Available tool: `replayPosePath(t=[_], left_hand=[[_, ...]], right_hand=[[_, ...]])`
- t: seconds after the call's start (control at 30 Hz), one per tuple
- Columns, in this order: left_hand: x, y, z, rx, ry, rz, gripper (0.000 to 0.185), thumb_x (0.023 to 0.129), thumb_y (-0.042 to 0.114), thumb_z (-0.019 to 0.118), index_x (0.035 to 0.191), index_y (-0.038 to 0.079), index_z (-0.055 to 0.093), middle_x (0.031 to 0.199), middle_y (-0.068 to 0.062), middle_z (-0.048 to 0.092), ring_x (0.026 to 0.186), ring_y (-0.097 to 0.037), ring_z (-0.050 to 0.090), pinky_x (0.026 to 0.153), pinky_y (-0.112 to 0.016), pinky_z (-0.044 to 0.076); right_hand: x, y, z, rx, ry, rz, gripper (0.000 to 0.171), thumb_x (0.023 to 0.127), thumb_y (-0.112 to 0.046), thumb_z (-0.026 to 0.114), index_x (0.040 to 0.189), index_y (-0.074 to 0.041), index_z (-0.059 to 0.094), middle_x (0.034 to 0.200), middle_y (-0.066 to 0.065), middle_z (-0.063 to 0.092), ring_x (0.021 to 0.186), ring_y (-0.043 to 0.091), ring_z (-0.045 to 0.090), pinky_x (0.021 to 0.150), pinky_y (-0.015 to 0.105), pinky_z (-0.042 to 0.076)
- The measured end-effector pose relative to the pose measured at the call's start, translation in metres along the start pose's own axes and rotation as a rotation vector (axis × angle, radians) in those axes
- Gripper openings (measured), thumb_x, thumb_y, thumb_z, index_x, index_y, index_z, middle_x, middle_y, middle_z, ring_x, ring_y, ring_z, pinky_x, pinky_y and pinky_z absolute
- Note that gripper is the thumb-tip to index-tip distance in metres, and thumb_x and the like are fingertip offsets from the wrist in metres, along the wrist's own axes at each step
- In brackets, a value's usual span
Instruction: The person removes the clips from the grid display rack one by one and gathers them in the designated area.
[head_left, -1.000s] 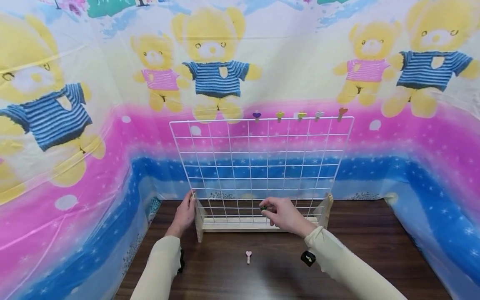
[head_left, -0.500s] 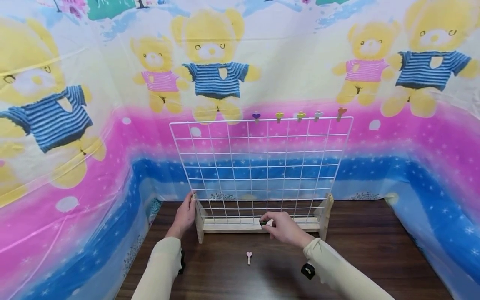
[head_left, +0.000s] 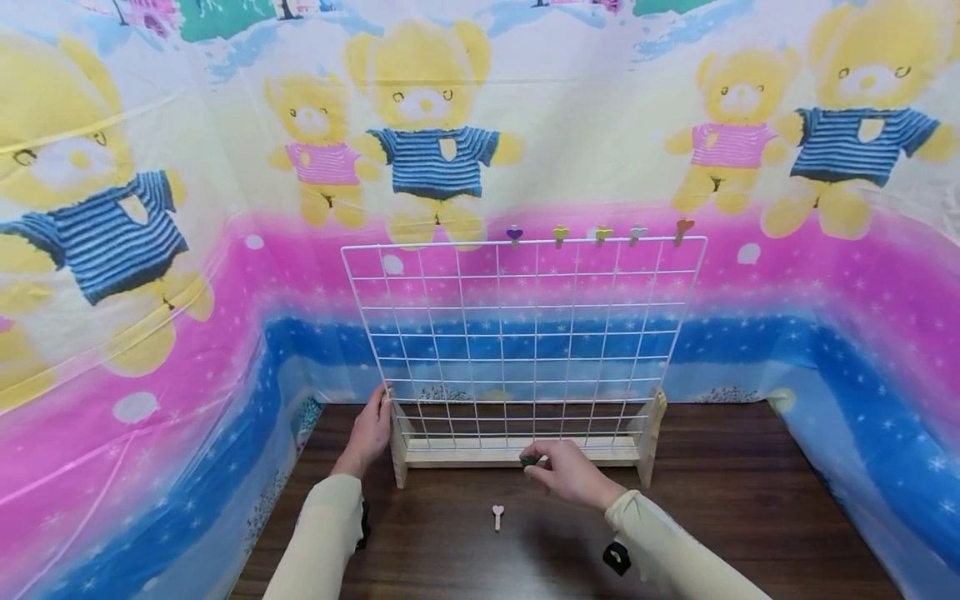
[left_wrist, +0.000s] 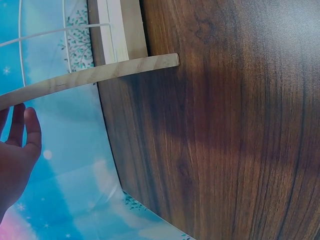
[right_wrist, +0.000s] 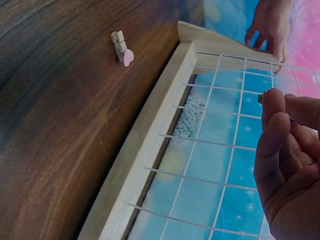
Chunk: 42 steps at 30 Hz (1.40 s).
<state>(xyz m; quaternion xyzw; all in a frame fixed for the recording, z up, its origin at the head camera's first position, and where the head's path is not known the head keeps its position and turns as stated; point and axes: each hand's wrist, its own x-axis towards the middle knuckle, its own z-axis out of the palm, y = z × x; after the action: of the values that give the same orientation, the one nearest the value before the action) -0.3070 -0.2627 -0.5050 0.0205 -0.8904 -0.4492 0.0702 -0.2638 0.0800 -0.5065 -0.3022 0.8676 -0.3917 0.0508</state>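
My right hand (head_left: 572, 473) pinches a green clip (head_left: 528, 460) low before the wire grid (head_left: 525, 333); my left hand (head_left: 369, 433), fingers relaxed, steadies its frame. Five clips (head_left: 597, 232) hang above; a pink clip (head_left: 497, 515) waits on the table (head_left: 750, 500).

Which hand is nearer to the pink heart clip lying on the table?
Right. The right hand holds a green clip just beyond the pink heart clip; the left hand rests farther away at the rack's wooden post.
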Motion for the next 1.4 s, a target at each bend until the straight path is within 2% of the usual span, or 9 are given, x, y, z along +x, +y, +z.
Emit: replayPosePath(t=[0.17, 0.43, 0.67, 1.03, 1.4], left_hand=[[0.0, -0.001, 0.0, 0.005, 0.009, 0.012, 0.044, 0.097, 0.034, 0.025, 0.139, 0.02, 0.023, 0.125, -0.016, 0.04, 0.097, -0.029, 0.043, 0.078, -0.045, 0.033], [0.0, -0.001, 0.0, -0.001, 0.01, 0.018, 0.043, 0.097, 0.032, 0.025, 0.138, 0.02, 0.024, 0.126, -0.016, 0.039, 0.1, -0.03, 0.041, 0.079, -0.045, 0.033], [0.001, -0.003, 0.001, 0.018, 0.013, 0.025, 0.042, 0.097, 0.031, 0.026, 0.138, 0.02, 0.025, 0.134, -0.019, 0.033, 0.119, -0.033, 0.033, 0.089, -0.05, 0.031], [0.0, -0.004, 0.001, 0.016, 0.005, 0.029, 0.042, 0.097, 0.033, 0.025, 0.138, 0.023, 0.024, 0.134, -0.018, 0.034, 0.118, -0.032, 0.035, 0.088, -0.049, 0.032], [0.001, -0.004, 0.001, 0.008, -0.002, 0.023, 0.042, 0.097, 0.033, 0.025, 0.138, 0.024, 0.023, 0.135, -0.017, 0.032, 0.12, -0.032, 0.033, 0.087, -0.049, 0.032]], right_hand=[[0.0, 0.005, 0.005, 0.009, -0.005, 0.013, 0.015, 0.085, -0.012, 0.058, 0.1, -0.014, 0.06, 0.081, -0.004, 0.058, 0.049, 0.012, 0.055, 0.045, 0.024, 0.044], [0.001, 0.019, 0.016, -0.005, 0.005, -0.03, 0.016, 0.085, -0.013, 0.059, 0.1, -0.011, 0.058, 0.079, -0.003, 0.058, 0.047, 0.007, 0.053, 0.046, 0.022, 0.044], [0.001, 0.021, 0.018, 0.027, 0.002, -0.011, 0.014, 0.085, -0.013, 0.058, 0.099, -0.013, 0.057, 0.079, -0.005, 0.054, 0.046, 0.008, 0.053, 0.045, 0.024, 0.044], [-0.001, 0.023, 0.022, 0.052, -0.009, -0.015, 0.014, 0.086, -0.014, 0.058, 0.1, -0.012, 0.058, 0.082, 0.003, 0.059, 0.046, 0.008, 0.051, 0.046, 0.024, 0.044], [-0.003, 0.027, 0.026, 0.029, -0.026, -0.001, 0.013, 0.087, -0.014, 0.056, 0.1, -0.012, 0.058, 0.078, -0.004, 0.057, 0.047, 0.009, 0.052, 0.047, 0.023, 0.043]])
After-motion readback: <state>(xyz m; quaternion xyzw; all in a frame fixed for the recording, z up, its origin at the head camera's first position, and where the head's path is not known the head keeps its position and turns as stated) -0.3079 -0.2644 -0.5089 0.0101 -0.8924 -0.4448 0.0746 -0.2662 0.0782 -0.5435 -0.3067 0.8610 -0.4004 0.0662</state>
